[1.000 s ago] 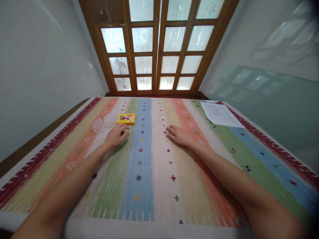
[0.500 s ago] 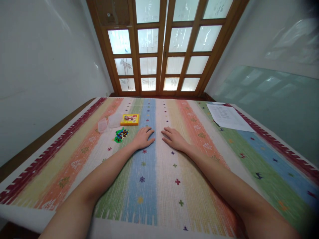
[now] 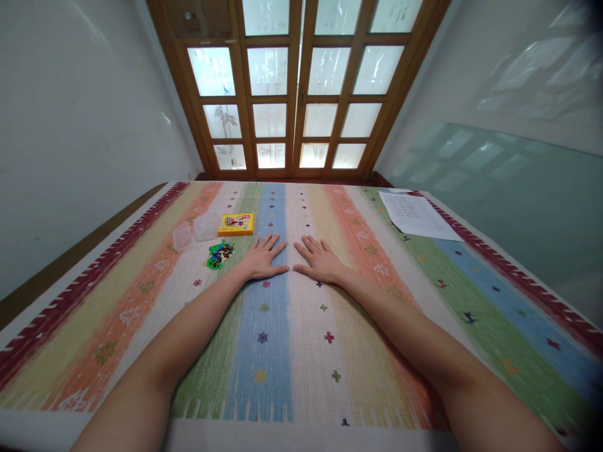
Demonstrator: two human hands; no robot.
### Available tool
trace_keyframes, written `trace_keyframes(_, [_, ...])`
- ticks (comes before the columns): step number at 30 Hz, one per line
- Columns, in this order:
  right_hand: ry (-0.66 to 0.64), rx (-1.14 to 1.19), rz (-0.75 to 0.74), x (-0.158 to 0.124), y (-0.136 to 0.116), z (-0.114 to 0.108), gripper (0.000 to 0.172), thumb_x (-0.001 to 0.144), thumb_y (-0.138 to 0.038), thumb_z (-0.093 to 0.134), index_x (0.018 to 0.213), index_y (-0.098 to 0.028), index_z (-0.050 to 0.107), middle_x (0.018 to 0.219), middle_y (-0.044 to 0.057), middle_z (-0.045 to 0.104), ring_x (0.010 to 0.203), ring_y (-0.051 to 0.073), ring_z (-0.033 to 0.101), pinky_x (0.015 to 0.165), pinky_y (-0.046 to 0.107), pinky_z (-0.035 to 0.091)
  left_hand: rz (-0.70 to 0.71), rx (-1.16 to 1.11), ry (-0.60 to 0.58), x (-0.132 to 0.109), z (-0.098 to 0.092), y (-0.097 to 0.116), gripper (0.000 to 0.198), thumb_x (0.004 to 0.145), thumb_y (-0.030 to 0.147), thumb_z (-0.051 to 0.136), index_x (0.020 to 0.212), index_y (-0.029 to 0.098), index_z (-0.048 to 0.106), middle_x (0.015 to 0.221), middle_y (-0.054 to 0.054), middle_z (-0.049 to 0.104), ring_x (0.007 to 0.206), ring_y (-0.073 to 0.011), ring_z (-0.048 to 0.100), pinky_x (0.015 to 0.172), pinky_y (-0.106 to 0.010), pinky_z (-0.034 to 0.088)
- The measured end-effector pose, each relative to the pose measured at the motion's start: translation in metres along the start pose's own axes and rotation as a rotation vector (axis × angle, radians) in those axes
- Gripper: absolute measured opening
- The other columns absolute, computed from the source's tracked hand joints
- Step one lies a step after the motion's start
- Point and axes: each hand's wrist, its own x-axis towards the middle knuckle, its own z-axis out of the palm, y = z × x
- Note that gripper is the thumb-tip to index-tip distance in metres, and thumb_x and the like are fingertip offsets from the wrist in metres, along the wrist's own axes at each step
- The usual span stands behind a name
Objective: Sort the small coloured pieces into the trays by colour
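Both hands lie palm down on the striped tablecloth, fingers spread and holding nothing. My left hand rests on the blue stripe, its thumb pointing toward the other hand. Across a small gap, my right hand lies on the pale stripe. Just left of my left hand is a pile of small building bricks in green, blue, brown and white. Behind the pile sits a flat yellow box with a picture on its top. Beside the box are a clear plastic container and a smaller clear plastic piece.
A sheet of printed paper lies toward the far right of the table. Beyond the table's far edge stands a wooden door with glass panes. A white wall rises on the left, and a greenish glass panel leans on the right.
The fingers of both hands have spread wider and flattened on the cloth. The whole view has shifted slightly, so things appear a little farther left. The bricks, box and paper stay in place.
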Motion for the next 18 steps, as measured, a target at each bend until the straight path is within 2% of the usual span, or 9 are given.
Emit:
trace_keyframes(10, [-0.001,0.002,0.005,-0.0005,-0.0007,-0.001,0.091,0.097,-0.085,0.034,0.17,-0.03,0.028,0.176,0.012,0.018,0.163,0.037,0.016,0.131,0.063,0.011,-0.01,0.009,0.019,-0.0003,-0.0013,0.0038,0.091,0.093,0.082,0.049,0.167,0.032,0.035,0.177,-0.012,0.02,0.163,-0.0379,0.02,0.131,-0.06,0.011])
trace_keyframes(18, [-0.01,-0.005,0.014,0.0002,-0.0024,-0.002,0.093,0.097,-0.086,0.032,0.17,-0.029,0.029,0.176,0.012,0.018,0.163,0.037,0.017,0.131,0.062,0.012,-0.023,0.011,0.014,-0.0008,-0.0022,0.0039,0.091,0.092,0.083,0.046,0.167,0.032,0.035,0.177,-0.011,0.02,0.162,-0.0385,0.02,0.13,-0.061,0.012])
